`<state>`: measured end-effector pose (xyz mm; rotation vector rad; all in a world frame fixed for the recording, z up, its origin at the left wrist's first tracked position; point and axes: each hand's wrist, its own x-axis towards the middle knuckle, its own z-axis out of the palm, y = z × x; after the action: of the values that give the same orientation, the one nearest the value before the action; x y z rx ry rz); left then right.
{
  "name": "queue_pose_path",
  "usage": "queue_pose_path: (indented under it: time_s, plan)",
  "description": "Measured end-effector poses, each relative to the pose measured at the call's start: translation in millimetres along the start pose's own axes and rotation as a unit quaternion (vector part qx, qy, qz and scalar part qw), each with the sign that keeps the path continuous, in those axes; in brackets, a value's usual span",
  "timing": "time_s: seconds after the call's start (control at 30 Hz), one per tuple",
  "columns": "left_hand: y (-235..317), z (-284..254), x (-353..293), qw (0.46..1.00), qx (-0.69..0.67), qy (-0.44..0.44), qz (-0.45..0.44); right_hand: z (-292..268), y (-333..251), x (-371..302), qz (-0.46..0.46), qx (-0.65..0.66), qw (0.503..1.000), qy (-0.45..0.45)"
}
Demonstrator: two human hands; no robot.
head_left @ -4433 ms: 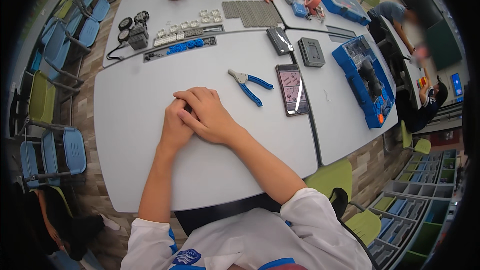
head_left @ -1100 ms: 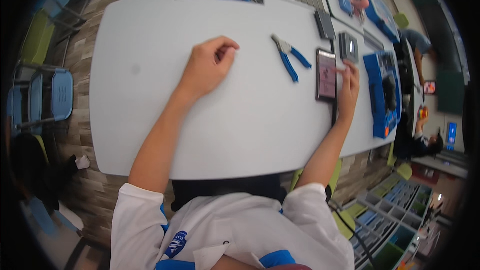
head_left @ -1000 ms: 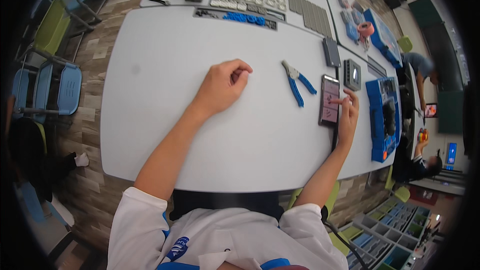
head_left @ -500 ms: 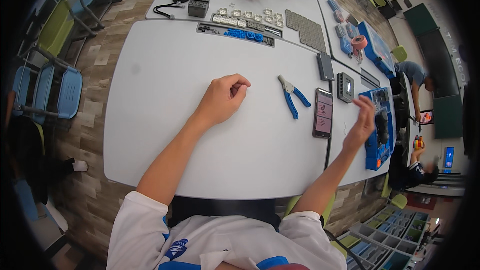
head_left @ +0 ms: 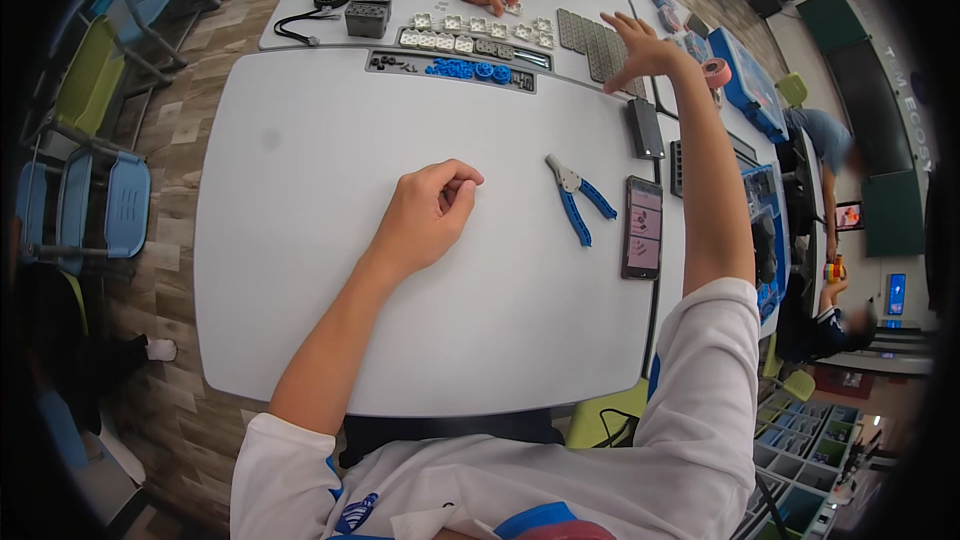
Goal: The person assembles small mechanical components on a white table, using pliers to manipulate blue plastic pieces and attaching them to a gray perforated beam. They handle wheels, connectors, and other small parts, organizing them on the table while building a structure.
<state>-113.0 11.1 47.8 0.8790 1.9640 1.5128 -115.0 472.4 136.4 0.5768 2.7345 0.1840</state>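
Upper right: right hand point(head_left: 645, 48) hung fingers spread wide, overlapping grey plates point(head_left: 597, 50). Centre: left hand point(head_left: 422, 212) lay curled, contents hidden. Blue-handled pliers point(head_left: 578, 198) rested right of centre.

Wide passage left of my left hand point(head_left: 425, 212)
Rightward, pliers point(head_left: 572, 186) and phone point(head_left: 642, 228) block me; far ahead, a parts tray point(head_left: 418, 66) borders the table point(head_left: 300, 240).

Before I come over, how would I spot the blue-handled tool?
On the near white table, find the phone by the right edge. Left of it lies the tool; unlike the rectangular phone, it has two splayed blue handles.
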Motion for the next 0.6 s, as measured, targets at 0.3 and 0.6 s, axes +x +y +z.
queue_pose_path:
  time_s: [0.3,0.6]
  plan:
    - [-5,0,2,1.0,-0.008,0.009,0.013,-4,-17,40,-0.029,-0.072,0.995,-0.066]
    - [-5,2,3,1.0,-0.02,0.014,0.013,-3,-16,43,-0.058,-0.057,0.995,-0.058]
